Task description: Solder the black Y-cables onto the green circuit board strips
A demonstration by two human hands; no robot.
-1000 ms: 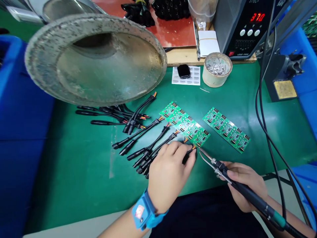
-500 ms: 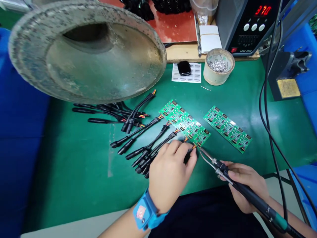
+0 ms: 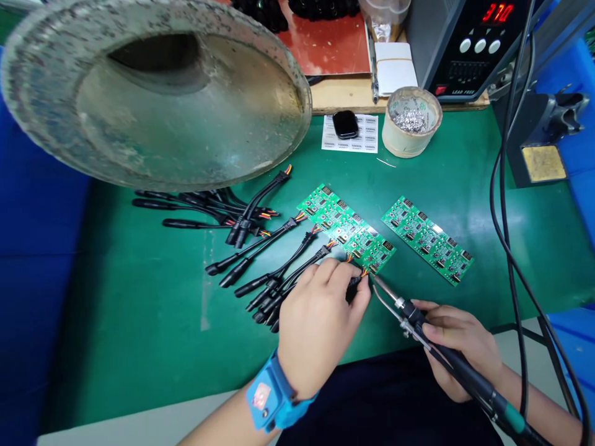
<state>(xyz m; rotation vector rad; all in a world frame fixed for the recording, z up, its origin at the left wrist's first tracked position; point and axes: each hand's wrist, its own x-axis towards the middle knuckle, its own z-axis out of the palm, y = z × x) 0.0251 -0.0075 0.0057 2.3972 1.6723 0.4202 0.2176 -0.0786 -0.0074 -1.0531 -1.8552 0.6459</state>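
My left hand (image 3: 320, 316) pinches a black cable (image 3: 354, 282) by its end, where red, yellow and black wires meet the lower right corner of a green circuit board (image 3: 346, 229). My right hand (image 3: 458, 344) is closed around a soldering iron (image 3: 446, 359) with a thin metal feed tube along its side. The iron's tip is at the wire ends by the board's edge; whether it touches them is too small to tell. Several more black cables (image 3: 297, 266) run from the same edge of the board. A second circuit board (image 3: 427, 240) lies apart to the right.
A large metal fume hood (image 3: 186, 124) overhangs the green table's left side, with loose cables (image 3: 199, 207) below it. Behind stand a tub of solder bits (image 3: 411, 124), a watch-like black square (image 3: 345, 125) and a soldering station (image 3: 474, 56). Iron stand (image 3: 539, 136) and hanging cords (image 3: 504, 186) are at right.
The rear of the soldering iron has dipped slightly with my right hand, while its tip stays at the board's corner. My left hand keeps its pinch. The view has shifted a little.
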